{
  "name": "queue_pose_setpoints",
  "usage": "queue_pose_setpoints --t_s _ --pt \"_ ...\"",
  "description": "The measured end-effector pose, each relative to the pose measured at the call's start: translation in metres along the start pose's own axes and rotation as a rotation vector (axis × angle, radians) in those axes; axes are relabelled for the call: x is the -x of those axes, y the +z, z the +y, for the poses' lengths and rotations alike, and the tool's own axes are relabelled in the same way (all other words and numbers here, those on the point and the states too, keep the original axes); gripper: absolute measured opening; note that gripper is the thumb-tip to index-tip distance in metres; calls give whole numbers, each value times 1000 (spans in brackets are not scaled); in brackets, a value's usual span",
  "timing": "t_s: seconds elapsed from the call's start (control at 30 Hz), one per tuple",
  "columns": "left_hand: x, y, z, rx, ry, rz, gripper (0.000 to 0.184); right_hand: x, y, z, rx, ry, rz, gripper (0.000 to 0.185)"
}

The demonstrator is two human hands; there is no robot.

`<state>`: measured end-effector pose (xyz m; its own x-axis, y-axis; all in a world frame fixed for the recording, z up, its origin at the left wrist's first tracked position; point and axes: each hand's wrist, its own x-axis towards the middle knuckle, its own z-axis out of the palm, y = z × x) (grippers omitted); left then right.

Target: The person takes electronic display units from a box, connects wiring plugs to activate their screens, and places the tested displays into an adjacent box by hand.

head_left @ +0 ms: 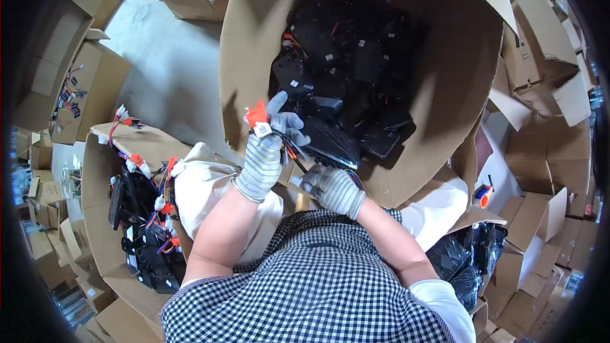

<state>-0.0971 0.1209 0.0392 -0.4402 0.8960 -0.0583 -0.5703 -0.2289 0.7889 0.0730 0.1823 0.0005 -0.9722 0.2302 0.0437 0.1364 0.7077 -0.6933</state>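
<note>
My left hand (265,155), in a striped grey glove, is closed around a wire harness (290,152) with one finger raised. At the harness's upper end, a bright red-orange piece (257,114) and a white connector (262,129) stick out beside the glove. My right hand (335,190), gloved alike, has its fingers curled on the lower part of the same black cable, and coloured wires show beside it. Both hands are over the near edge of a large cardboard box (254,38). Inside it lies a heap of black plastic-looking parts (362,57).
At my left, an open carton (98,216) holds black units with coloured wires and red and white connectors (166,206). Another carton (95,89) beyond holds small connectors. Black plastic bags (467,260) lie at my right. An orange tape-like roll (485,201) sits near cartons (540,38).
</note>
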Motion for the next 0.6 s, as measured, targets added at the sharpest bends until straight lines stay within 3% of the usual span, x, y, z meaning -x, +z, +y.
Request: queue_pose_setpoints --t_s 0.07,0.17,0.2,0.23,0.3,0.37,0.43,0.5,0.53,0.6 --pt "6 7 3 -195 -31 198 86 13 -1 -3 62 103 -182 23" --pt "17 17 3 -295 29 115 79 33 -13 4 -80 -10 -97 21" --pt "21 22 1 -311 16 111 76 36 -24 0 -147 202 -85 20" --pt "23 16 -5 -325 16 44 71 45 -24 18 -149 -152 216 28" --pt "28 26 0 -332 -160 -11 67 55 -59 -4 -1190 336 184 40" --pt "36 14 -13 -416 -169 -139 62 47 -92 -31 -1117 451 242 46" --pt "42 27 1 -346 -252 -222 61 42 -92 -24 -1088 366 255 41" --pt "47 35 10 -452 -359 -229 60 36 -99 -28 -724 400 102 38" --pt "48 29 4 -509 -334 -213 58 35 -93 -24 -704 294 152 37" --pt "53 21 -1 -460 -370 -242 54 33 -88 -24 -778 362 96 37"
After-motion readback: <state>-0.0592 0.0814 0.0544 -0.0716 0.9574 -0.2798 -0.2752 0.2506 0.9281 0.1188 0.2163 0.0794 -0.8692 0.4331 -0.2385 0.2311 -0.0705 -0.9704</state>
